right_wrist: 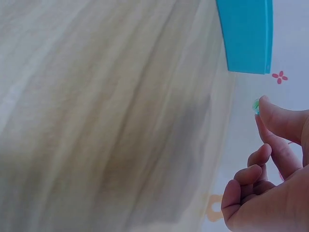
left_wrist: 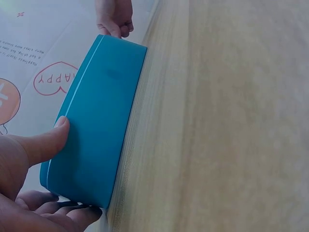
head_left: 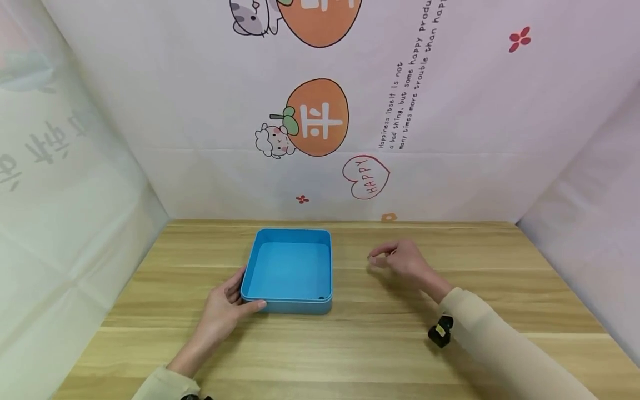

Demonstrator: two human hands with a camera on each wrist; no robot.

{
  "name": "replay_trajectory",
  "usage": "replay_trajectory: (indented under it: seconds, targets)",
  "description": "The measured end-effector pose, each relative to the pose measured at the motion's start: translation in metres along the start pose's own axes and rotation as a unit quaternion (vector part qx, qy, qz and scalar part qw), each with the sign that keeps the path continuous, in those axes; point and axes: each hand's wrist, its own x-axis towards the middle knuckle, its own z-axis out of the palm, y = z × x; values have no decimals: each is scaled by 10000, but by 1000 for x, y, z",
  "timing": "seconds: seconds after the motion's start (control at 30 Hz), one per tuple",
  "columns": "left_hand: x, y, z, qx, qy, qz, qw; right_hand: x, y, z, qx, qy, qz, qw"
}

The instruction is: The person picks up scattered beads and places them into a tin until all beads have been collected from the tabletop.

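Observation:
A blue square box [head_left: 287, 272], open at the top, stands on the wooden table. My left hand [head_left: 222, 308] grips its near left corner, the thumb on the front wall and the other fingers at the left side, as the left wrist view also shows. Inside, at the near right corner, lies a small dark round thing [head_left: 321, 298], too small to make out. To the right of the box and apart from it, my right hand [head_left: 405, 260] is above the table. Between thumb and index finger it pinches a small clear marble [right_wrist: 256, 106] with green in it.
The wooden table [head_left: 380, 350] reaches back to a white printed cloth [head_left: 210, 183] that hangs as a wall behind it. More white cloth [head_left: 65, 222] hangs along the left side, and also along the right.

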Motion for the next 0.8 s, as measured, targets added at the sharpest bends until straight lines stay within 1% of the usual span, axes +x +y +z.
replay_trajectory:
  seconds: [0.27,0.43,0.6,0.8]
  targets:
    - [0,1,-1,-21,-13,-9,10000,1,-17,-4,-4,-55,-237,9997]
    - [0,0,1,-45,-25,-16,10000,4,-28,-5,-119,-77,-385,9992]
    - [1,0,2,-72,-38,-3,10000,5,-45,-4,-262,-134,-428,9987]
    - [-1,1,0,-67,-54,-13,10000,8,-65,4,80,-258,-524,9983]
